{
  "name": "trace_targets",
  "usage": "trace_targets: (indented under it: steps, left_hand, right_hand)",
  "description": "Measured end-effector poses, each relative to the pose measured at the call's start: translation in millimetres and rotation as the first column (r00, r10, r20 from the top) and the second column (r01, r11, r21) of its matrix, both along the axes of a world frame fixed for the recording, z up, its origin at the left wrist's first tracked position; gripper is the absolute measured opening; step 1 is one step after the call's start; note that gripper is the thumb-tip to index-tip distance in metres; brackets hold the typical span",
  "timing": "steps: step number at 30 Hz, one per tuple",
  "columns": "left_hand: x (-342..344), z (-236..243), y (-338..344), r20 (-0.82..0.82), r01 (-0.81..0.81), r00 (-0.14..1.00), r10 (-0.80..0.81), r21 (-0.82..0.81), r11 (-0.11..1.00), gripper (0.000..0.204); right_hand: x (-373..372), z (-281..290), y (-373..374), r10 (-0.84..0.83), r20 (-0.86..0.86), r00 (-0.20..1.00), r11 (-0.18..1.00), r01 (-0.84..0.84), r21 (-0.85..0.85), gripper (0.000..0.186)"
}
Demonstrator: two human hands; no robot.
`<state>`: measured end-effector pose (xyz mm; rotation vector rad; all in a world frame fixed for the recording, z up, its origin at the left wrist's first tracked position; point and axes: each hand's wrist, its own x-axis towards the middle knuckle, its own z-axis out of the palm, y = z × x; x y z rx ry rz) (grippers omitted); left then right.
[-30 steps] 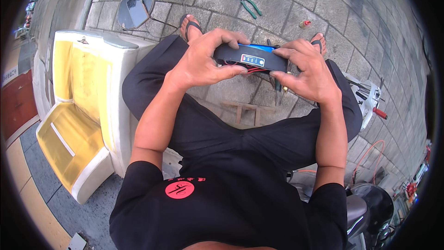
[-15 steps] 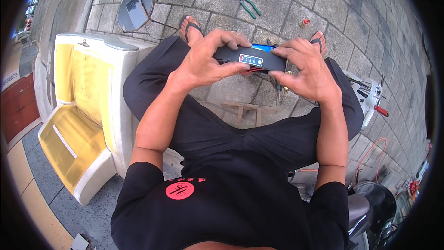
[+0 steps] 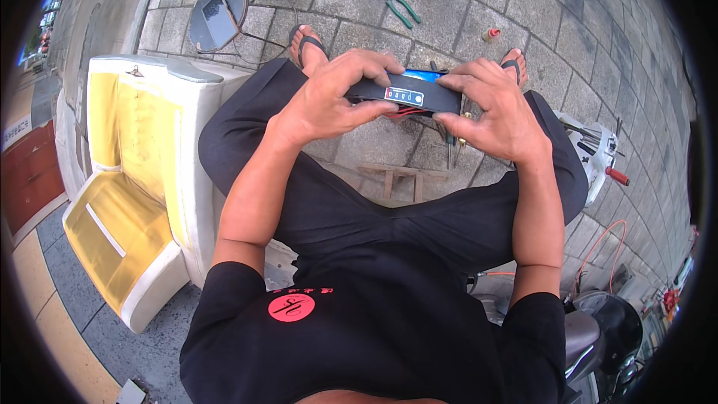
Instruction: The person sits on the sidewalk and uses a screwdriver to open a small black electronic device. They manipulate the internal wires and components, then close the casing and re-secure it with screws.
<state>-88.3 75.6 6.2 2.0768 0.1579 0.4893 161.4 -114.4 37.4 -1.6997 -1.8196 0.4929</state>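
Between my knees, my left hand (image 3: 325,101) and my right hand (image 3: 497,116) grip opposite ends of a black oblong device (image 3: 434,93), fingers on top and thumbs underneath. A small indicator panel (image 3: 404,97) with a row of marks faces me. A blue part (image 3: 423,75) shows along the device's far edge, and red wires (image 3: 404,112) stick out below it. Tool handles (image 3: 450,136) lie partly hidden behind my right hand. Below the device, a small wooden frame (image 3: 395,173) is on the paving.
Green-handled pliers (image 3: 398,5), a small red-capped container (image 3: 491,34) and a round dark-rimmed object (image 3: 213,26) lie ahead. A yellow-and-white seat (image 3: 127,217) stands at left. A white tool holder (image 3: 591,157), orange hose (image 3: 621,232) and dark scooter (image 3: 606,329) are at right.
The device and both hands have shifted very slightly, with the grip staying much the same. Little else differs apart from a slight shift of the view.
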Motion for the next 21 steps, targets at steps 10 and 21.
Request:
trace_targets:
  steps: [10,21]
  left_hand:
    - [1.5,-3.0,-0.7,0.041,-0.009,0.999,0.007,0.035,0.999,0.038]
    - [1.3,-5.4,1.6,0.070,0.015,0.997,-0.019,0.048,0.999,0.031]
  right_hand:
    - [0.3,1.1,1.1,0.002,-0.007,1.000,1.000,-0.002,-0.012,0.046]
    - [1.0,-1.6,0.5,0.003,-0.003,1.000,1.000,-0.003,0.011,0.044]
